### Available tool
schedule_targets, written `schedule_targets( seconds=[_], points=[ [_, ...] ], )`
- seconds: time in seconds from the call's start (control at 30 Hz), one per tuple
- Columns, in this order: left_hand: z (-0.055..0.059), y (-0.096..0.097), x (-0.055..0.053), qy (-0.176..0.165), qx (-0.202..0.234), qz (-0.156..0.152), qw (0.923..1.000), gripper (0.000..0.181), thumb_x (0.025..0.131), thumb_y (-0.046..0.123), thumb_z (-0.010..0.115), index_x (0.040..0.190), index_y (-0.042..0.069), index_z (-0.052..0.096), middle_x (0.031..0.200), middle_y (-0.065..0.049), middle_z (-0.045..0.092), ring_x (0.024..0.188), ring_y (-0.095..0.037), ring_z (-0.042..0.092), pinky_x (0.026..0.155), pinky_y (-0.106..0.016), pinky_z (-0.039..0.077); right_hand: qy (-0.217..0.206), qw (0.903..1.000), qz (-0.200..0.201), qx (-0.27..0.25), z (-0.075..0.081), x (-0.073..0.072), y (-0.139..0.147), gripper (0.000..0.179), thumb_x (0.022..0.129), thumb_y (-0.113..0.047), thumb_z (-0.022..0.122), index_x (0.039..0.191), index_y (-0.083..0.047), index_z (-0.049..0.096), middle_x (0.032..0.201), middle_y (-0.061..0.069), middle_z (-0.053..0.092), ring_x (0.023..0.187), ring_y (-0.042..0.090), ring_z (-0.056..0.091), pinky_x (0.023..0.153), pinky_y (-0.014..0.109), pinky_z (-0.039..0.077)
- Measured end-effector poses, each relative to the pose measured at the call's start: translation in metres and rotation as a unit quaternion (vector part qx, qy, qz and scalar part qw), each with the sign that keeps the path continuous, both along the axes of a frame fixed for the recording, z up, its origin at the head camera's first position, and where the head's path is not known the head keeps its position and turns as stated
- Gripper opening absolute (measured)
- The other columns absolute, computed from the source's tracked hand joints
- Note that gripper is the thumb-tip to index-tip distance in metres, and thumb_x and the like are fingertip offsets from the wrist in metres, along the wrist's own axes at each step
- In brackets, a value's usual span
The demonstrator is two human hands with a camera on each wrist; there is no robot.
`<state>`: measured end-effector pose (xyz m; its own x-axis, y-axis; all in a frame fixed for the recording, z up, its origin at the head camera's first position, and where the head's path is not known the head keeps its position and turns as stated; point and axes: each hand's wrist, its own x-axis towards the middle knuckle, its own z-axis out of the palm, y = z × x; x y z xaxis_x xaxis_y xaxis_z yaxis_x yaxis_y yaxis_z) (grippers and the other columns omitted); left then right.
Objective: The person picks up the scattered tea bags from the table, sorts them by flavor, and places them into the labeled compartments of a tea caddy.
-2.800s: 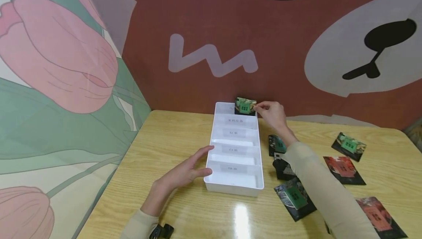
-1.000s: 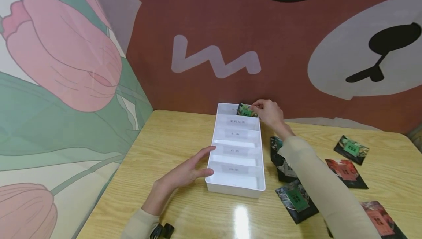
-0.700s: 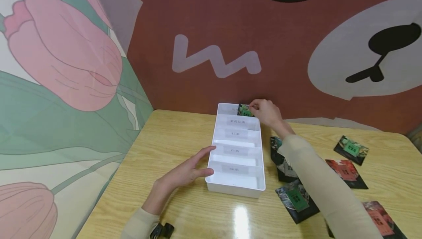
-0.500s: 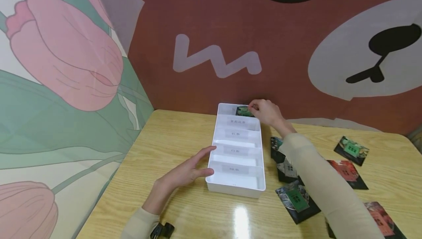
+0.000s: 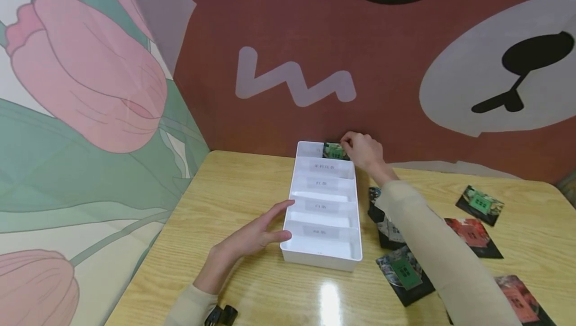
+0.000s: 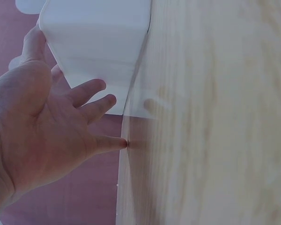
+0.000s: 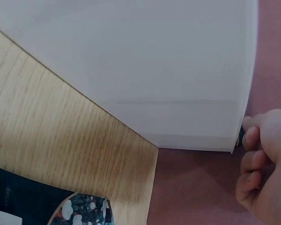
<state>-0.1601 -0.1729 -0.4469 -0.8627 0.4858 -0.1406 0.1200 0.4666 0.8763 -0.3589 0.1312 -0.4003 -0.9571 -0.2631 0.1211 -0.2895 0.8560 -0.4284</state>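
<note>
A white divided box [image 5: 320, 261] with printed labels stands lengthwise on the table. In its farthest compartment, at the right end, sits a small dark tea packet [image 5: 334, 151] with a green label. My right hand [image 5: 365, 152] pinches the packet's right upper edge at the box rim. The right wrist view shows the hand [image 7: 270, 159] with only a dark sliver of the packet at the fingertips; the rest is hidden behind the box. My left hand [image 5: 252, 233] touches the box's left side, thumb and fingers spread, holding nothing; its palm [image 6: 42, 117] shows in the left wrist view.
Right of the box lie several tea packets: a green-labelled one [image 5: 406, 273], a grey one [image 5: 390, 231], a partly covered dark one [image 5: 374, 198], another green one [image 5: 480, 205], and red ones [image 5: 472, 236] [image 5: 519, 298]. The patterned wall [image 5: 279, 121] rises right behind the box.
The packet has gone from above the rim down into the farthest compartment, shifting and tilting slightly there in my right hand's fingers. My left hand has stayed at the box's side.
</note>
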Motion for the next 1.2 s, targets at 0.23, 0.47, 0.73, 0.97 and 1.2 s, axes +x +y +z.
schedule_targets(
  seconds=[0.23, 0.47, 0.73, 0.97, 1.2],
  points=[
    [-0.001, -0.001, 0.000, 0.004, -0.016, 0.004, 0.9999, 0.070, 0.093, 0.049, 0.065, 0.148, 0.057, 0.022, 0.161, 0.008, 0.029, 0.149, -0.016, 0.027, 0.120, -0.048, 0.026, 0.019, 0.9996, -0.005, -0.021, -0.005, 0.004, 0.002, 0.029, 0.102, -0.036, 0.054, 0.121, -0.018, 0.067, 0.096, 0.005, 0.073, 0.071, 0.021, 0.062, 0.059, 0.037, 0.044],
    [0.000, -0.001, 0.001, 0.003, -0.008, 0.002, 1.0000, 0.071, 0.094, 0.047, 0.065, 0.150, 0.053, 0.022, 0.162, 0.008, 0.026, 0.150, -0.019, 0.026, 0.119, -0.049, 0.029, -0.059, 0.9950, 0.081, 0.002, -0.002, 0.004, 0.006, 0.032, 0.100, -0.038, 0.056, 0.119, -0.018, 0.074, 0.099, 0.005, 0.074, 0.060, 0.012, 0.049, 0.053, 0.030, 0.036],
    [0.000, 0.000, 0.001, 0.011, -0.010, -0.001, 0.9999, 0.071, 0.095, 0.047, 0.064, 0.151, 0.052, 0.021, 0.162, 0.005, 0.027, 0.151, -0.022, 0.027, 0.118, -0.051, 0.030, -0.099, 0.9859, 0.135, 0.002, 0.002, 0.001, 0.011, 0.032, 0.097, -0.043, 0.062, 0.115, -0.020, 0.075, 0.113, 0.002, 0.073, 0.089, 0.016, 0.064, 0.079, 0.041, 0.051],
    [0.000, 0.000, 0.002, 0.000, -0.008, -0.001, 1.0000, 0.070, 0.094, 0.047, 0.064, 0.149, 0.056, 0.021, 0.162, 0.011, 0.025, 0.151, -0.017, 0.025, 0.118, -0.048, 0.031, -0.107, 0.9859, 0.123, -0.039, 0.009, 0.001, 0.011, 0.020, 0.096, -0.030, 0.067, 0.106, -0.016, 0.075, 0.100, 0.005, 0.072, 0.079, 0.019, 0.057, 0.068, 0.034, 0.045],
    [0.001, 0.000, 0.002, 0.005, -0.007, -0.001, 1.0000, 0.071, 0.094, 0.047, 0.064, 0.150, 0.054, 0.021, 0.162, 0.008, 0.028, 0.150, -0.017, 0.027, 0.119, -0.047, 0.030, -0.072, 0.9936, 0.072, -0.050, 0.013, 0.002, 0.006, 0.022, 0.099, -0.029, 0.062, 0.111, -0.013, 0.073, 0.095, 0.008, 0.069, 0.074, 0.021, 0.055, 0.062, 0.033, 0.042]
  ],
)
